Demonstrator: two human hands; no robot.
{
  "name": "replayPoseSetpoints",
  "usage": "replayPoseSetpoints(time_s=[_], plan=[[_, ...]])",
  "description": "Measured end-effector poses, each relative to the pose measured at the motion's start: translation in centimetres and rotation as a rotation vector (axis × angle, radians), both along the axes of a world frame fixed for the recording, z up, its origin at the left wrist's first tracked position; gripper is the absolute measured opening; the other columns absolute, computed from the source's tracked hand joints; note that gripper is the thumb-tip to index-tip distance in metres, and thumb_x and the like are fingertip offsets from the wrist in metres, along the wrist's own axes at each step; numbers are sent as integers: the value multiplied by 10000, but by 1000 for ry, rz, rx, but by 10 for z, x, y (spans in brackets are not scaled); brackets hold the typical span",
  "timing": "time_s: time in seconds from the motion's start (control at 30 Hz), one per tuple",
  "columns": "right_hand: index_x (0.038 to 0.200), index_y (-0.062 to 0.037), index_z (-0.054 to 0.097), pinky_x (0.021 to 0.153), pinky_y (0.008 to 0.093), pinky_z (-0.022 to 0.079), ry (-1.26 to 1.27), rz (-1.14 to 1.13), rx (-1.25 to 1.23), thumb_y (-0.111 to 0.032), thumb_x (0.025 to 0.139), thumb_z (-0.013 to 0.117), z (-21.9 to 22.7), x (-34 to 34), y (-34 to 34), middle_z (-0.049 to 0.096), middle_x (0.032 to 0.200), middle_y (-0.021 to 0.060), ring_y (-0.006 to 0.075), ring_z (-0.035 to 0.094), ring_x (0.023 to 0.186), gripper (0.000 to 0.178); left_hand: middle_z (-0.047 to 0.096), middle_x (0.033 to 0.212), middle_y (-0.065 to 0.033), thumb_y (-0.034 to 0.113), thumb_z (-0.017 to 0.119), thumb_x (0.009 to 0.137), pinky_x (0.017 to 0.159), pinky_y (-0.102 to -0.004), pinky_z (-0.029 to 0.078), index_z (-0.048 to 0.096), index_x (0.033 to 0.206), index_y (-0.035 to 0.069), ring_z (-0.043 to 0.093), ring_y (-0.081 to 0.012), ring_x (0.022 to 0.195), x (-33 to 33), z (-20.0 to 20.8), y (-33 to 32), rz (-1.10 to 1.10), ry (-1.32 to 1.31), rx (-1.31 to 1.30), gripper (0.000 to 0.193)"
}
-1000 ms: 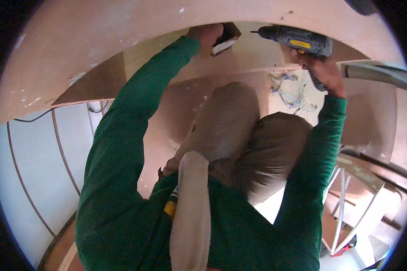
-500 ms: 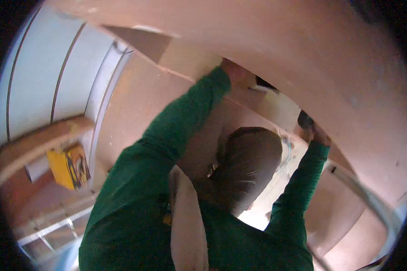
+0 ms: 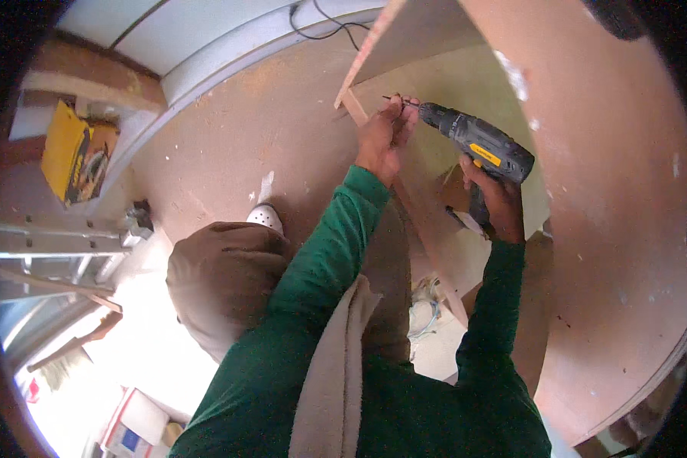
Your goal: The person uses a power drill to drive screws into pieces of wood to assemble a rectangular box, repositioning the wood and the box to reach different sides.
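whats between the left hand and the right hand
In the head view, the drill spans the gap: its chuck faces the left hand, and the right hand grips its handle.

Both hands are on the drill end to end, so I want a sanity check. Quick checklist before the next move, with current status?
1. Drill held by its handle in the right hand: ok.
2. Left hand clear of the drill's front end: not ok, its fingers are right there.
3. Bit seated straight: cannot tell, the fingers partly cover that area.
4. Trigger released: cannot tell, too little of it shows.
5. Hanging pale cloth away from the drill: ok, it hangs down the person's front.
6. Black cord away from the drill: ok, it lies well apart.
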State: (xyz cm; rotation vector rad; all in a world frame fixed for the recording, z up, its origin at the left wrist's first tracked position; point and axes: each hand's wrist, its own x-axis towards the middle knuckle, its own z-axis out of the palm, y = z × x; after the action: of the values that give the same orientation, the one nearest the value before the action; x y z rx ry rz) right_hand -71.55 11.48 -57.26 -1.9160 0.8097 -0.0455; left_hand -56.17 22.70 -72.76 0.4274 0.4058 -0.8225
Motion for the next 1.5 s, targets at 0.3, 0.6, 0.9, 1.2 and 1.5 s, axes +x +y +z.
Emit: replayPoseSetpoints(time_s=[0.3,0.6,0.9,1.2,1.5], plan=[[1017,-63,684,723,283,464,73,205,-146,-223,967,772,-9,59,13,614,824,-34,81,570,759,189,723,1140,-74,123,573,1086,969,-305,603,652,1159,61,695,-171,1015,9,-36,22,230,199,-166,124],[1186,-67,733,717,290,483,138,471,-529,-279,950,796,-6,92,-4,682,920,-17,94,588,783,323,722,1176,-79,83,573,1078,983,-298,596,651,1202,54,695,-175,1024,24,-50,4,231,286,-230,150],[1172,-73,718,665,293,488,201,497,-481,-268,931,817,-1,127,0,692,918,-17,83,585,757,326,703,1235,-60,112,603,1074,1031,-369,591,659,1249,57,676,-188,1118,33,-63,-7,279,487,-279,192],[1179,-83,705,666,298,490,322,484,-401,-309,912,827,1,153,2,690,933,-10,105,589,738,371,701,1285,-111,107,584,1081,1131,-405,542,641,1231,22,650,-234,1231,32,-73,-9,325,472,-336,182],[1106,-88,698,651,301,471,365,536,-391,-334,902,830,8,166,-2,659,867,-10,106,578,719,345,699,1293,-107,106,569,1089,1122,-383,551,641,1222,21,664,-212,1190,34,-75,-11,318,474,-326,174]])
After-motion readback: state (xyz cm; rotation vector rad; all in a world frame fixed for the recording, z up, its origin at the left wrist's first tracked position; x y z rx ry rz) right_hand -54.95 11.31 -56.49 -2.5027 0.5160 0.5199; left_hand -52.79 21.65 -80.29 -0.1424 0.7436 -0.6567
